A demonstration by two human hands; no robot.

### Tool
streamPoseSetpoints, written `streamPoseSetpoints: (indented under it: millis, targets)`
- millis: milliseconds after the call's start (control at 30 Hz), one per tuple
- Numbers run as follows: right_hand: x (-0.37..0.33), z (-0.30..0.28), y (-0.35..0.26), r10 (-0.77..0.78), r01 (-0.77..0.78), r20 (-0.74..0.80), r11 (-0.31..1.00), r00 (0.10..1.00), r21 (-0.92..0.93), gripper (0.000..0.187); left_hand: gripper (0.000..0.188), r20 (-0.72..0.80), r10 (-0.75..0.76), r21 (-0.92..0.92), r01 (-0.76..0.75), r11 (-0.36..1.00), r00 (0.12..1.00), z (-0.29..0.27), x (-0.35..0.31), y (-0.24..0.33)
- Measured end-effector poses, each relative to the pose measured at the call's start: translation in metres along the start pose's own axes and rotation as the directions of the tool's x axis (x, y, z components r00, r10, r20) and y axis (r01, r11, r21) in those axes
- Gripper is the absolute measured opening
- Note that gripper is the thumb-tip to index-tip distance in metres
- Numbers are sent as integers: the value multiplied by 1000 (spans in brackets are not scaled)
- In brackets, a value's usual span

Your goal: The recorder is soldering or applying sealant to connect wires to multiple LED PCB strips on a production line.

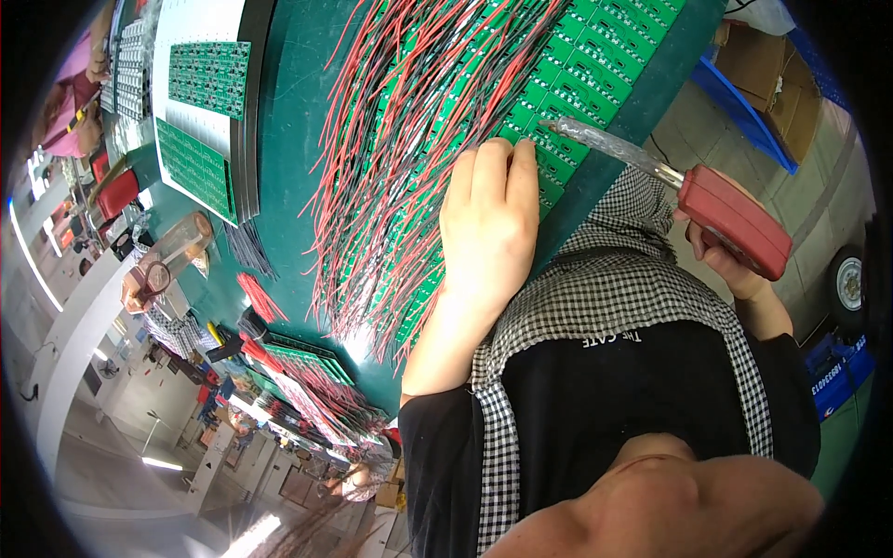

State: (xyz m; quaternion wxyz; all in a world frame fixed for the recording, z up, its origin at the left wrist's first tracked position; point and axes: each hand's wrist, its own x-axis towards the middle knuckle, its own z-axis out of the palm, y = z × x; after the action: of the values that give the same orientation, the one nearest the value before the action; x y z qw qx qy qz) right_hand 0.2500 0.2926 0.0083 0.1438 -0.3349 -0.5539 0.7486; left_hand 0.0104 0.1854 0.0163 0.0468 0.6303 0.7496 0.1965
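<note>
Green circuit boards (619,45) lie side by side on the bench. Red and black wires (423,121) fan out over them in a dense bundle. My left hand (491,200) rests on the boards at the wires' right edge, fingers bent and pressed together. Its fingertips are turned down, so whatever they pinch is hidden. A red-handled soldering gun (735,219) is gripped in my right hand (730,265), off the bench's right edge. Its grey tip reaches left over the boards, close to my left fingertips. Whether the tip touches a board cannot be made out.
Beyond the wires, the green bench top (293,121) carries a white stack (177,84) with more circuit boards on it. A clear plastic jar (172,251) stands nearer. Wired boards (312,381) lie at the lower left. A cardboard box (767,79) sits at the right. Other people work at the far left.
</note>
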Motion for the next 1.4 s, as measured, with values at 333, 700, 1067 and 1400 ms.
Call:
streamPoseSetpoints:
  millis: [333, 700, 1067, 1400]
  targets:
    - [4, 4, -1, 57, -49, -48, 986, 997, 159, 72, 24, -82, -45, -29, 43, 999, 996, 2, 6, -3]
    - [2, -5, -3, 12, -12, -10, 1000, 1000, 10, 73, 25, -59, 5, -40, -7, 999, 998, 6, 15, -3]
    - [10, -11, -2, -125, 140, 70, 942, 990, -306, 67, 25, -38, -8, -19, 7, 1000, 999, 6, 14, -4]
    - [1, -2, 1, -14, 14, -51, 1000, 999, -8, 67, 24, -38, -2, -11, 2, 1000, 999, 6, 11, -3]
